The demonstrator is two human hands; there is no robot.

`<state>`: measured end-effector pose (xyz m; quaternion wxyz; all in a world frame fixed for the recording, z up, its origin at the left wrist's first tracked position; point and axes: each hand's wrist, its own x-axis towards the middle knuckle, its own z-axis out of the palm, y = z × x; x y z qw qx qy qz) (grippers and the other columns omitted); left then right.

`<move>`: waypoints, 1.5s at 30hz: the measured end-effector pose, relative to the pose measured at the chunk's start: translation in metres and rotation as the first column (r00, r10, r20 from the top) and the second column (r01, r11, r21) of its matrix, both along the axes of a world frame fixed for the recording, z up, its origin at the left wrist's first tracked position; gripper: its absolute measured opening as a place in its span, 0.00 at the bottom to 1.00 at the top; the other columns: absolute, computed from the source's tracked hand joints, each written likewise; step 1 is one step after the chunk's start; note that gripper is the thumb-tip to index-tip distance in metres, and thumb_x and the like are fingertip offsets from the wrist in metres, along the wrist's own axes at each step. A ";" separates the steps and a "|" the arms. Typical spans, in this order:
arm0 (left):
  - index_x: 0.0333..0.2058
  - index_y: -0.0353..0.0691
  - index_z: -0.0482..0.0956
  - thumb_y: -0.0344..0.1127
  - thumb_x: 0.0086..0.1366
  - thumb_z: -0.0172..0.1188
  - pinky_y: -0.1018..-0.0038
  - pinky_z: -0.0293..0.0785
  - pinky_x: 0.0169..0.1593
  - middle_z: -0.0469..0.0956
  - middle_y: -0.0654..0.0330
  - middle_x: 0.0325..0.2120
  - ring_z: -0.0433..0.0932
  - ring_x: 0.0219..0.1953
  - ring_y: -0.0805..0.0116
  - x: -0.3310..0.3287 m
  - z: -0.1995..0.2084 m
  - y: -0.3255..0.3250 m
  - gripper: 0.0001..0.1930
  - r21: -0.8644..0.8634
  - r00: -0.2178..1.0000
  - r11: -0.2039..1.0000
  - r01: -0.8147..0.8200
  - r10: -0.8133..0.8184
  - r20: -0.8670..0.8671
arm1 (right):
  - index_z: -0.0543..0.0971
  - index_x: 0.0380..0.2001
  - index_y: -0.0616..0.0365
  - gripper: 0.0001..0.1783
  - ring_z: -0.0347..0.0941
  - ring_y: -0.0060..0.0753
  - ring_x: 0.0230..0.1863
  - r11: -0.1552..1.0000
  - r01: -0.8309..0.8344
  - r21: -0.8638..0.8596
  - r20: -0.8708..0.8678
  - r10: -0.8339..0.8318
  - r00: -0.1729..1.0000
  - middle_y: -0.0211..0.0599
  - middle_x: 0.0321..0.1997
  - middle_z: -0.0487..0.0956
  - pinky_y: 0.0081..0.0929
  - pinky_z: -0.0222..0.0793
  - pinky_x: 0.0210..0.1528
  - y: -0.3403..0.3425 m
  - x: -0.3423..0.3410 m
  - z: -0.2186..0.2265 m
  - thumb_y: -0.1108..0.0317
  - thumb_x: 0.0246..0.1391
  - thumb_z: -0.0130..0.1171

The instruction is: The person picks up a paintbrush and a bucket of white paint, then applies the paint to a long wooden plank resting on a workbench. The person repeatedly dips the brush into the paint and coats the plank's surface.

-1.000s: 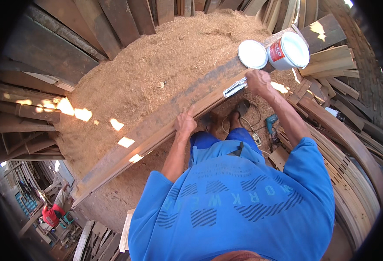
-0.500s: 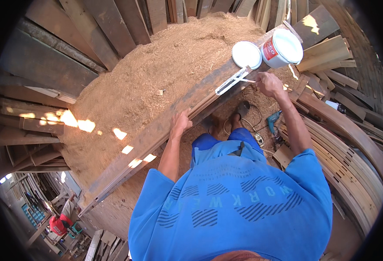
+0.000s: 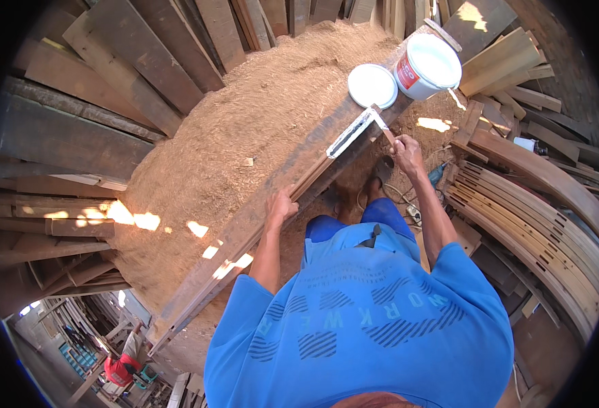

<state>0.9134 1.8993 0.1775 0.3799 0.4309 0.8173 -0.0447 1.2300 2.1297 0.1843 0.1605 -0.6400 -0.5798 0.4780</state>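
Observation:
My left hand (image 3: 281, 206) is closed around the near part of a narrow wooden strip (image 3: 314, 174), which lies along a long dark plank (image 3: 262, 197). White paste (image 3: 349, 136) coats the strip's far end. In my right hand (image 3: 407, 154) is a thin wooden stick (image 3: 388, 136), its white-smeared tip touching the coated end of the strip. Just beyond, an open white bucket (image 3: 404, 73) with a red label stands on the plank. Its round white lid (image 3: 373, 86) lies beside it, on the left.
Sawdust (image 3: 245, 132) is heaped beyond the plank. Boards (image 3: 143, 51) lean around the far side. Curved slotted wood pieces (image 3: 527, 234) are stacked at my right, near a partly hidden teal power tool (image 3: 437, 175) and its cord. A person in red (image 3: 119, 370) is far off at lower left.
My right hand has drawn slightly nearer, and the stick has swung from lying across the coated strip to meeting its far end at an angle. The whole view has shifted a little.

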 end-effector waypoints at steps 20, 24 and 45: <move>0.58 0.59 0.74 0.40 0.49 0.67 0.56 0.75 0.53 0.82 0.48 0.42 0.79 0.48 0.47 0.001 0.002 0.001 0.33 -0.055 1.000 0.998 -0.021 0.022 0.007 | 0.80 0.34 0.62 0.12 0.73 0.23 0.24 0.995 -0.044 -0.093 -0.059 0.038 0.998 0.31 0.23 0.79 0.27 0.70 0.30 0.008 0.007 -0.016 0.67 0.62 0.49; 0.58 0.58 0.74 0.40 0.49 0.67 0.56 0.75 0.51 0.83 0.50 0.40 0.80 0.47 0.48 0.000 0.002 0.002 0.33 -0.028 1.000 0.999 -0.020 0.020 0.006 | 0.80 0.33 0.62 0.12 0.74 0.26 0.24 0.982 -0.185 -0.040 -0.183 0.174 0.967 0.33 0.21 0.79 0.28 0.70 0.30 -0.027 -0.009 -0.030 0.66 0.61 0.49; 0.59 0.58 0.73 0.40 0.50 0.66 0.57 0.74 0.54 0.82 0.51 0.43 0.80 0.49 0.50 0.002 0.012 0.005 0.34 -0.029 1.000 1.000 -0.010 0.010 0.023 | 0.78 0.32 0.61 0.11 0.75 0.33 0.26 0.947 -0.318 0.035 0.014 0.318 0.948 0.37 0.22 0.78 0.34 0.70 0.33 -0.066 -0.024 -0.013 0.67 0.60 0.50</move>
